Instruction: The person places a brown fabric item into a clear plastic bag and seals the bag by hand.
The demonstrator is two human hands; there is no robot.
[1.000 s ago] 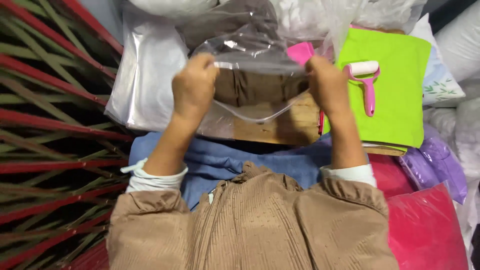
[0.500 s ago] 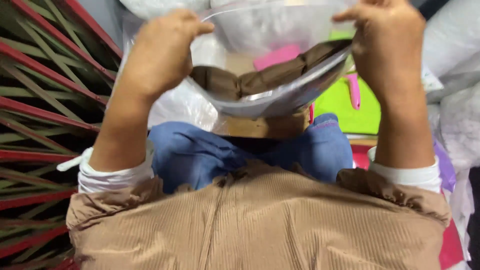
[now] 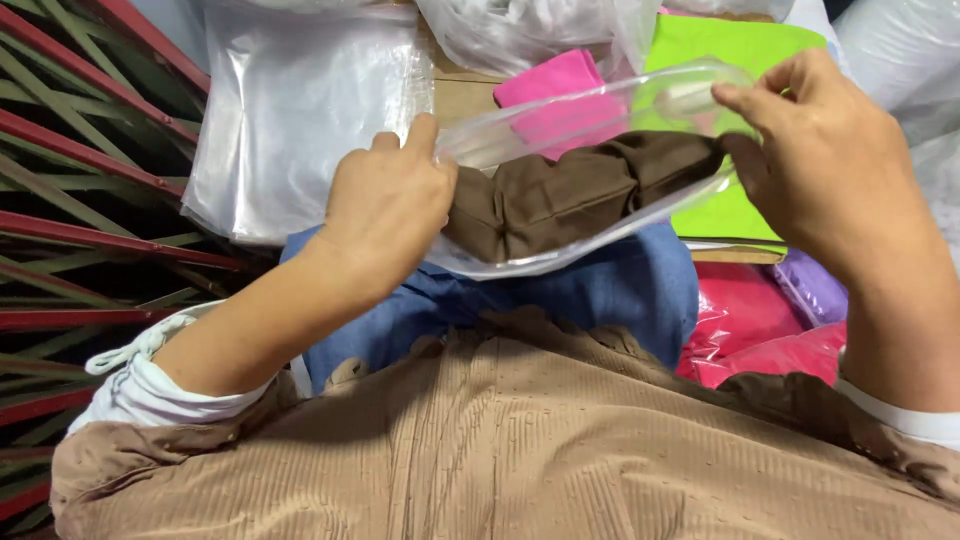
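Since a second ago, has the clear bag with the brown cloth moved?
Yes. The clear bag sits lower, nearer the lap, and now overlaps the green sheet.

Left hand [image 3: 385,215] and right hand [image 3: 820,165] raised apart, each grip pinched closed.

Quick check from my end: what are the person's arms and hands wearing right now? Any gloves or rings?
Both hands, left and right, are bare: no gloves, rings or watch visible. White cuffs show at each forearm, pushed up, beneath a tan ribbed top with loose sleeves.

Green sheet [image 3: 735,110] — perhaps half hidden.
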